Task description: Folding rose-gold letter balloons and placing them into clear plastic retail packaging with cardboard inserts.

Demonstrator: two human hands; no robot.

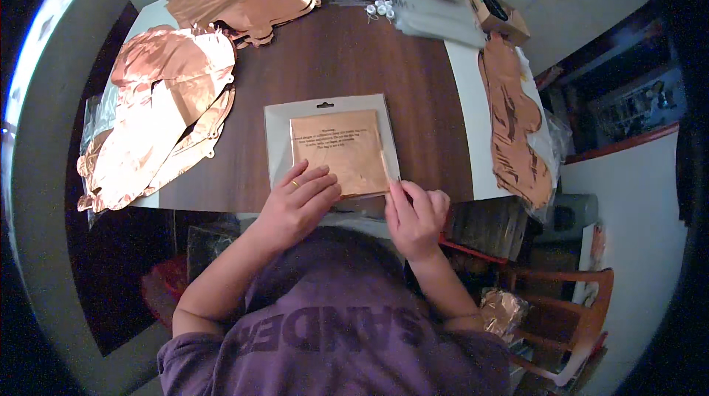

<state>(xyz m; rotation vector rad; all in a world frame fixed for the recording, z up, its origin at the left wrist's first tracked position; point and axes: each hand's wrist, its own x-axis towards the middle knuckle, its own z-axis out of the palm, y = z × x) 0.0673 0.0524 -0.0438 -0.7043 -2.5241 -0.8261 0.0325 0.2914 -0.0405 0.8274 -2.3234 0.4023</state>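
The left hand lay open with loosely spread fingers pressed flat, gripping nothing, while the right hand pinched thumb against forefinger on the lower right corner of a flat, square, copper-coloured plastic packet. This rested on a white rectangular hanging card on the dark brown wooden table, with shiny copper-coloured foil shapes piled farther left and small white spools beyond.
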